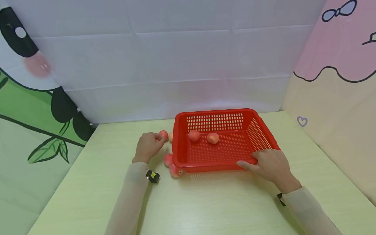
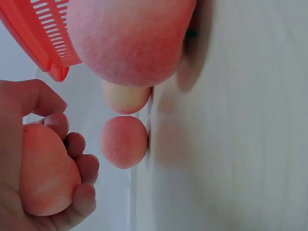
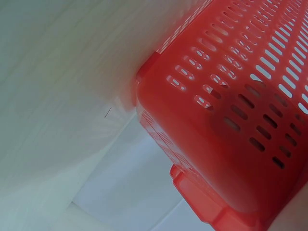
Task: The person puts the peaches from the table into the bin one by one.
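My left hand (image 1: 149, 145) holds a peach (image 2: 48, 173) with its fingers curled round it, just left of a red plastic basket (image 1: 223, 165). In the head view that fruit is mostly hidden by the hand. Beyond the fingers lie a pink peach (image 2: 124, 142) and a paler one (image 2: 127, 98). Two more, a peach (image 1: 168, 160) and its neighbour (image 1: 175, 170), sit by the basket's near left corner. Inside the basket are two peaches, one pink (image 1: 194, 135) and one more yellow (image 1: 212, 138). My right hand (image 1: 270, 164) grips the basket's rim at the near right corner, thumb along the front edge.
The pale wooden table (image 1: 205, 209) runs back to a white cloth wall (image 1: 182, 65). Printed cartoon panels stand on the left and on the right (image 1: 332, 107). Each wrist wears a small black device, such as the left one (image 1: 153, 176).
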A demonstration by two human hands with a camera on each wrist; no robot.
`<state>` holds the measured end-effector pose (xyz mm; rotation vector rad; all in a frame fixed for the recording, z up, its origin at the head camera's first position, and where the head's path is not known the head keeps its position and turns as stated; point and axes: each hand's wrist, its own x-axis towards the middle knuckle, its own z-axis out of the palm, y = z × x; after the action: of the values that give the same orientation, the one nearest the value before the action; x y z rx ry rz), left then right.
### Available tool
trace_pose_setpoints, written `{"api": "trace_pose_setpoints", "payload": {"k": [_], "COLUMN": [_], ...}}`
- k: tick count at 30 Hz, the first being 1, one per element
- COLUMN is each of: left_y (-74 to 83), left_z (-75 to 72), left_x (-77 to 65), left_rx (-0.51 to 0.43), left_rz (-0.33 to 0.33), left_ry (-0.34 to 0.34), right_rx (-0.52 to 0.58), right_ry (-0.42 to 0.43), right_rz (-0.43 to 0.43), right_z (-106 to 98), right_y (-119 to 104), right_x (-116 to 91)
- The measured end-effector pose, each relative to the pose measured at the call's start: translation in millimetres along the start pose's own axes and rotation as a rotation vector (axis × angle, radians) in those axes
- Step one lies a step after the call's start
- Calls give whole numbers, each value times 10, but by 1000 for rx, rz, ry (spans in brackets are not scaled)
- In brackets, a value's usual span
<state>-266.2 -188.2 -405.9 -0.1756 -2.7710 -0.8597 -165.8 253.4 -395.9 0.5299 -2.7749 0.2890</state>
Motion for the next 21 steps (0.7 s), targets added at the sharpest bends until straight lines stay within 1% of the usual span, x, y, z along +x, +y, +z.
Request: {"api": "trace_pose_setpoints", "payload": {"k": [7,11,16,21], "left_y": [33,73,137,256], "left_z": [-38,-71,-134,-225], "left_x": [-4,1,3,-12], "left_rx": [7,1,12,32], "left_rz": [-19,-21,18,78], "left_ry": [-10,0,22,60], "right_rx": [-2,-4,-1,-2], "right_ry": [8,9,8,5], "right_rz": [-6,-9,-9,-6], "right_z": [10,9,-7,-4], "right_y": [9,5,-1,-2], "right_x": [0,-4,1,-6]}}
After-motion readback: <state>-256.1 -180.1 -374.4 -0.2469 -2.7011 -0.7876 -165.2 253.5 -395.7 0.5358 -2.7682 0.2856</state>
